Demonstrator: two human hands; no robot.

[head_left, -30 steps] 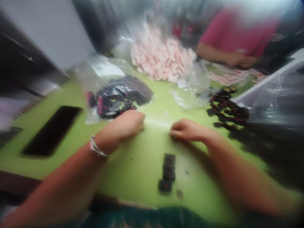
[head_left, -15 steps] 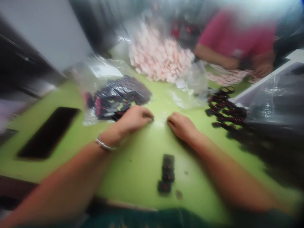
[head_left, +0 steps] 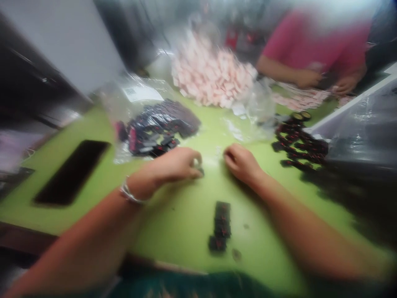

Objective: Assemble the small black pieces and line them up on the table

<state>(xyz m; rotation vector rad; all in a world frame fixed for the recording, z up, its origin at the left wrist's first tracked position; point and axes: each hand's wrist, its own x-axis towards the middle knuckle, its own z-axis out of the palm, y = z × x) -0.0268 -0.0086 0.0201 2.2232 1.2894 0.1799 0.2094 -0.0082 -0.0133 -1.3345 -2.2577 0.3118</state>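
Small dark piece (head_left: 201, 171) in left hand (head_left: 178, 162), pinched in fingers pointing right; piece's long axis too blurred to tell. Right hand (head_left: 242, 162) across narrow gap, fingers curled, cannot tell if holding. Black parts (head_left: 222, 221) near front edge (head_left: 173, 267), row running front to back. Open counter (head_left: 173, 231) left of row.

Black slab (head_left: 72, 171) and pale-pink pile (head_left: 214, 78)

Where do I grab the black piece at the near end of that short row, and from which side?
Probably best to pinch the black piece by its left and right edges, coming from above on the near side. It sits slightly left of the rest of the row, and those edges look free, while its far edge seems to meet the next piece. Blur hides finer detail.
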